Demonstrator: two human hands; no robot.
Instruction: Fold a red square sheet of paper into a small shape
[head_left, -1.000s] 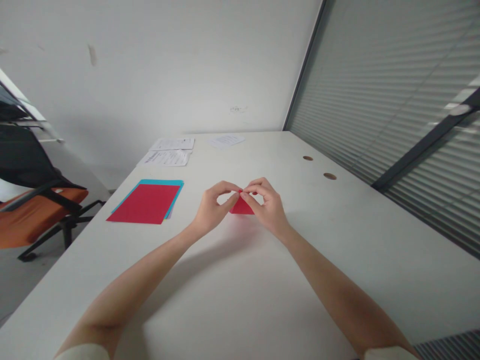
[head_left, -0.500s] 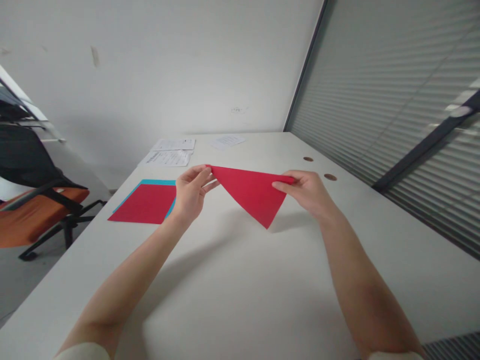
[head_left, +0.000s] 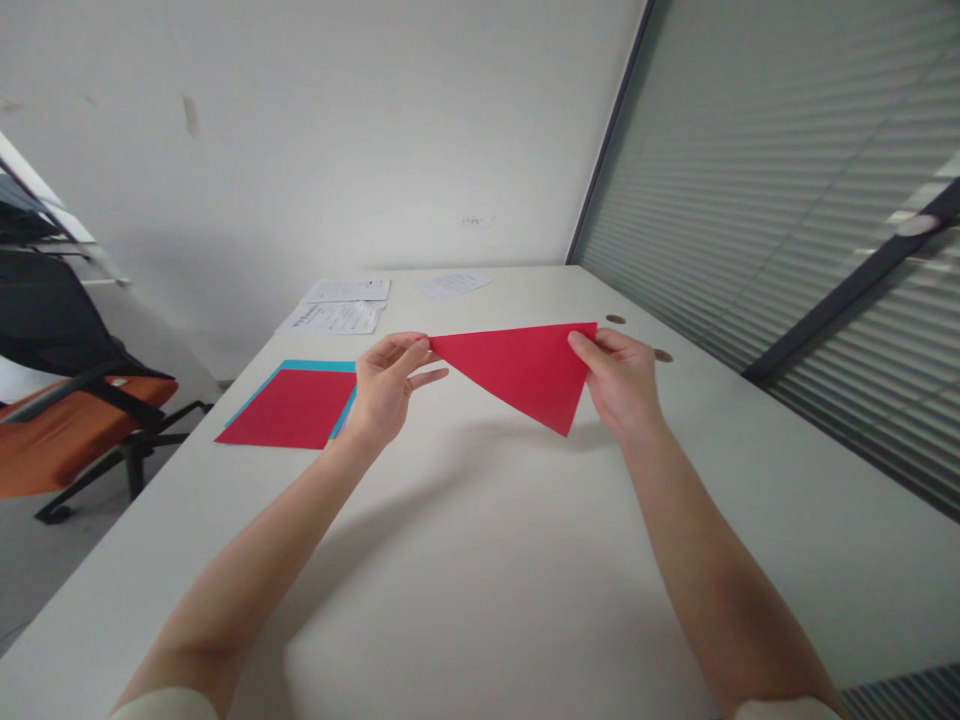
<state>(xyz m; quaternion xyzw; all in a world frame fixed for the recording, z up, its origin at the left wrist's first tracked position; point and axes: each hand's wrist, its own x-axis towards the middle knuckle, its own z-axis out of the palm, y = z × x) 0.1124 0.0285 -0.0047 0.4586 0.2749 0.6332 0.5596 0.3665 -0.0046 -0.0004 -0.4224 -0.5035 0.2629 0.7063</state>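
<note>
A red sheet of paper (head_left: 525, 372), folded into a triangle, is held up above the white table, its long edge on top and one corner hanging down. My left hand (head_left: 388, 385) pinches its left tip between thumb and forefinger, the other fingers spread behind. At the right end, my right hand (head_left: 621, 378) is closed on the paper near the upper right corner, thumb in front and fingers partly hidden behind it. Left of my left hand, another red sheet (head_left: 289, 410) lies flat on a blue sheet (head_left: 319, 366).
Printed papers (head_left: 337, 316) lie at the far left of the white table (head_left: 480, 580), with another printed sheet (head_left: 456, 285) near the wall. An orange and black office chair (head_left: 82, 400) stands to the left. Blinds (head_left: 787, 200) line the right side.
The folded red paper has tilted, its right end rising and its hanging corner swinging right and up. My right hand has turned more upright, with its thumb on the paper's front.
</note>
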